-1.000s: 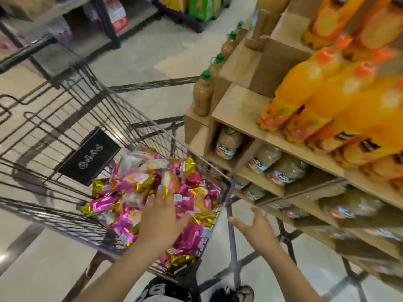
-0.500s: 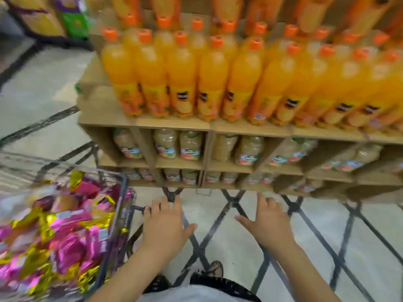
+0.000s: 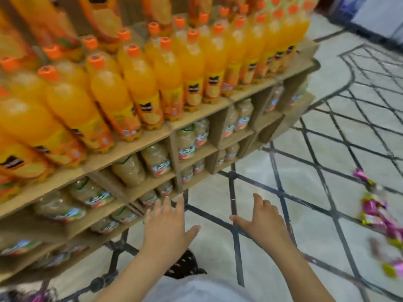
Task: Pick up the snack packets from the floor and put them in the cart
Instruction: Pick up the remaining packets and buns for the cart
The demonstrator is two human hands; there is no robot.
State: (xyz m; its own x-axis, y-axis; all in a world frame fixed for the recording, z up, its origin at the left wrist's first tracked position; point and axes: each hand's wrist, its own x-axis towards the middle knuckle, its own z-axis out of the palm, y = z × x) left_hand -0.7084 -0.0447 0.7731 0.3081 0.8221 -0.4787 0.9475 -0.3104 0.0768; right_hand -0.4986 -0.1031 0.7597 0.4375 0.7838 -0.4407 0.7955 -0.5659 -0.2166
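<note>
Several pink and gold snack packets (image 3: pixel 378 216) lie scattered on the tiled floor at the right edge, blurred by motion. My left hand (image 3: pixel 168 227) is held out in front of me with fingers spread and holds nothing. My right hand (image 3: pixel 265 222) is beside it, also flat with fingers spread and empty, well to the left of the packets. Only a dark corner of the cart (image 3: pixel 26 296) with a bit of pink shows at the bottom left edge.
A cardboard display shelf (image 3: pixel 152 144) fills the left and centre, with orange drink bottles (image 3: pixel 139 88) on top and pale juice bottles (image 3: pixel 152 159) in the lower rows. Pale floor (image 3: pixel 305 171) with dark line patterns spreads to the right.
The view has swung right, away from the cart, which has slid out to the bottom left. Packets on the floor have come into view at right. Both hands stay empty and spread.
</note>
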